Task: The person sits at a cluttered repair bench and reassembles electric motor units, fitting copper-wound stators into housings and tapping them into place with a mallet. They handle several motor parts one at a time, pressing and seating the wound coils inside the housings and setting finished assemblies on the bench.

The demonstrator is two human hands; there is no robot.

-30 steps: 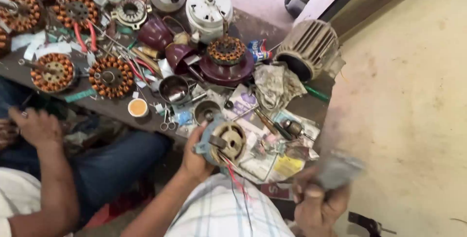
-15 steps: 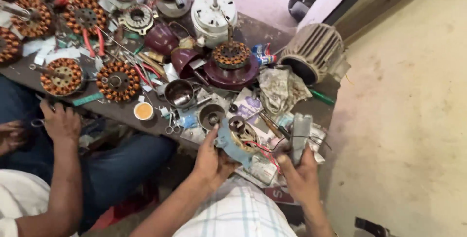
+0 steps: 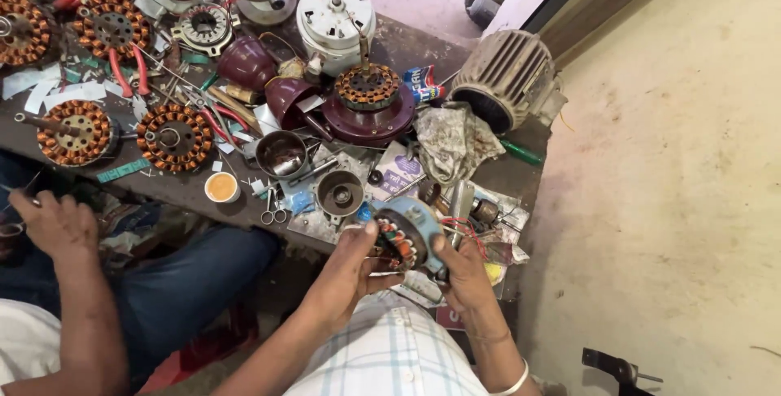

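Both hands now clasp the small motor stator (image 3: 404,240) — left hand (image 3: 346,270) fingers pinching its rim, right hand (image 3: 465,270) newly gripping — below the maroon housing (image 3: 368,115).

Small blue-red-white packet (image 3: 421,84) on bench between maroon motor base (image 3: 368,116) and grey motor (image 3: 506,79).

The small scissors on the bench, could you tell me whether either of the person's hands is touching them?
No, the scissors lie untouched on the bench while the left hand and right hand grip the blue-rimmed stator.
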